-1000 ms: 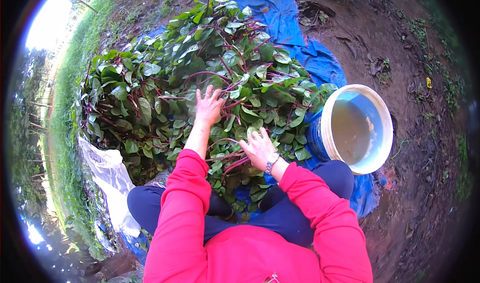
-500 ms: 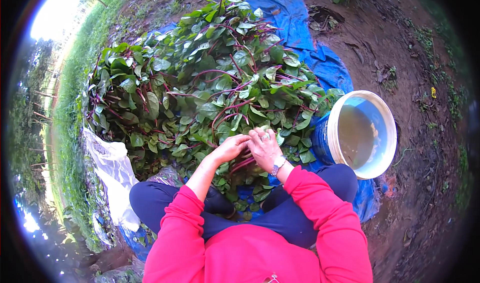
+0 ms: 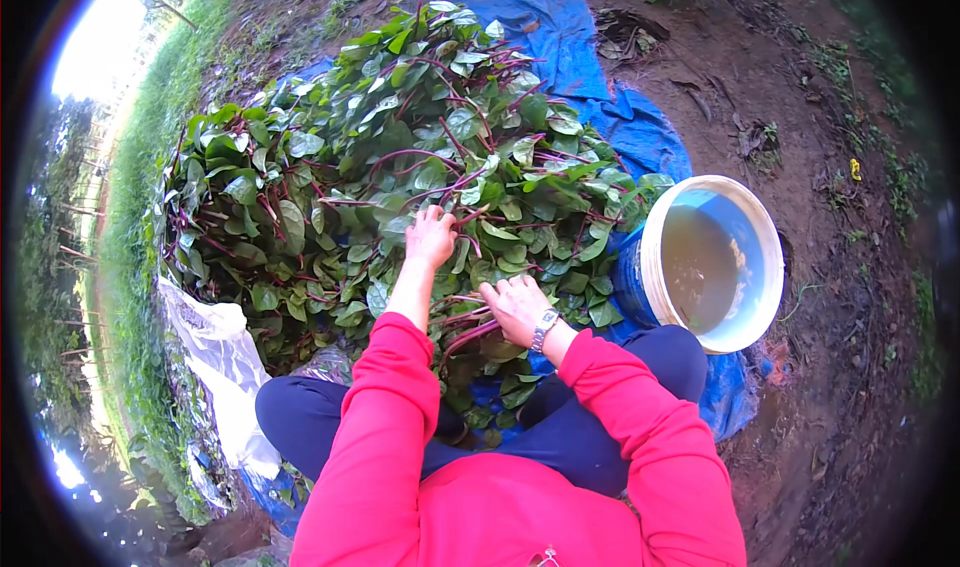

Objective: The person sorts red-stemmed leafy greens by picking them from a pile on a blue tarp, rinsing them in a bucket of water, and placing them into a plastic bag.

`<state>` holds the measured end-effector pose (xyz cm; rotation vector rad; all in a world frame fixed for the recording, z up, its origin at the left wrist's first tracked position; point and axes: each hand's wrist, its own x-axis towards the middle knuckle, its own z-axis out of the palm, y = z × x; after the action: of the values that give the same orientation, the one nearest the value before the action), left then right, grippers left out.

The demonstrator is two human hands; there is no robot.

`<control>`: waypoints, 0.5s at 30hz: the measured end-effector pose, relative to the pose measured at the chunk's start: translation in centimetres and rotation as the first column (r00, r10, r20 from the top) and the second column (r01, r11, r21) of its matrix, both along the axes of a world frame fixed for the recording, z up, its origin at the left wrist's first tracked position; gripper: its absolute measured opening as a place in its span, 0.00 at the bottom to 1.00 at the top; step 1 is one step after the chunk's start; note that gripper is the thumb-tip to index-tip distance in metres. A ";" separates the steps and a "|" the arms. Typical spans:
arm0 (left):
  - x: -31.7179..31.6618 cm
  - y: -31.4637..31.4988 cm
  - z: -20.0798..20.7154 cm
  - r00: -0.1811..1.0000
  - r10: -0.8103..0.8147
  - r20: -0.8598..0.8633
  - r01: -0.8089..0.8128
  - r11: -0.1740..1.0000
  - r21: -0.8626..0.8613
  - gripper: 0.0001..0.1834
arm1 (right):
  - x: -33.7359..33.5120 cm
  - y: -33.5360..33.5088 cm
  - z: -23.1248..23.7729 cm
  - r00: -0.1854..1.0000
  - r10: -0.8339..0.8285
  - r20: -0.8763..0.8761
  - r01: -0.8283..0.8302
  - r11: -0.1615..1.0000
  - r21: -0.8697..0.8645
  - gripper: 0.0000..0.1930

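Observation:
A large heap of leafy greens with purple stems [image 3: 330, 207] lies in front of me. My left hand [image 3: 430, 239] reaches into the middle of it, fingers bent and closed round a stem among the leaves; the fingertips are partly hidden. Nearer my lap, my right hand [image 3: 517, 309] grips a bunch of purple stems [image 3: 470, 337]. The cut-looking ends point left, toward my left forearm, and leaves hang below. A watch is on my right wrist.
A blue bucket with a white rim [image 3: 652, 257] and murky water inside stands to the right, by my knee. Under the heap lies a blue tarp [image 3: 560, 42]. White plastic sheeting [image 3: 225, 367] is at the left. Bare soil [image 3: 720, 87] stretches right, grass [image 3: 145, 227] left.
My left hand has left my right hand and moved forward and left into the heap. The right hand stays near my lap with the bunch of stems.

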<state>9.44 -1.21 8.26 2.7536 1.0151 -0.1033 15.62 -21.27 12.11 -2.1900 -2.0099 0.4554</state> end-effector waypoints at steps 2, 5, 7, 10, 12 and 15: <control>-1.2 0.9 0.4 0.993 -0.075 0.089 0.071 0.996 0.048 0.10 | -0.2 0.1 -0.2 0.999 -0.044 -0.014 0.044 0.999 0.017 0.20; -1.9 -1.6 2.8 0.863 -0.089 0.497 0.122 0.992 -0.034 0.07 | 0.0 -0.1 -0.6 0.992 -0.065 0.108 0.054 0.994 0.100 0.19; -3.5 -4.0 3.9 0.844 -0.125 0.521 0.196 0.977 -0.084 0.07 | -0.4 0.1 0.0 0.990 -0.056 0.131 0.038 0.990 0.135 0.14; -5.5 -6.4 3.5 0.896 -0.132 0.424 0.308 0.872 -0.381 0.12 | -0.7 0.1 -0.3 0.985 -0.095 0.142 0.063 0.974 0.216 0.11; -6.1 -6.4 3.6 0.915 -0.065 0.399 0.307 0.753 -0.582 0.12 | -0.6 0.1 -0.1 0.981 -0.076 0.180 0.013 0.945 0.326 0.11; -6.5 -5.4 4.1 0.956 -0.146 0.253 0.287 0.639 -0.714 0.12 | -0.8 0.1 -0.2 0.978 -0.042 0.206 -0.051 0.904 0.424 0.13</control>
<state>2.96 -6.58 12.33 2.0408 0.4231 -0.2512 14.85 -21.21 11.88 -2.0207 -1.9753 -0.2177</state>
